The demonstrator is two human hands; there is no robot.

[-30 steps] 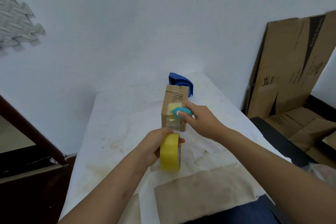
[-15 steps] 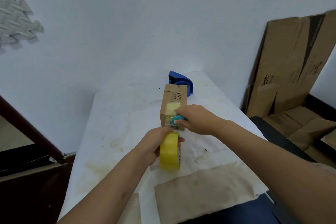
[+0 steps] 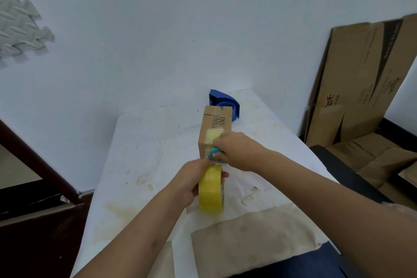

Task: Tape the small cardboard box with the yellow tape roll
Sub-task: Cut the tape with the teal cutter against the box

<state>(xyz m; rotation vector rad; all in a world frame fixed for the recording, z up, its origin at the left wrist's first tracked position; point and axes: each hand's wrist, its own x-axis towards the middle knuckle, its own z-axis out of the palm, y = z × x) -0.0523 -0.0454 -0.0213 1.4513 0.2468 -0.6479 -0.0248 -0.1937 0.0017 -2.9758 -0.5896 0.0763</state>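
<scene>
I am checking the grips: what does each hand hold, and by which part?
The left hand holds the yellow tape roll by its rim, fingers through the core. The right hand grips a small teal tool against the small cardboard box; its held part is hidden.

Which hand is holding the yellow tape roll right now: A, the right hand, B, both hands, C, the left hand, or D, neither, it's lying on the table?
C: the left hand grips the yellow tape roll upright, while the right hand presses a small teal tool against the cardboard box.
</scene>
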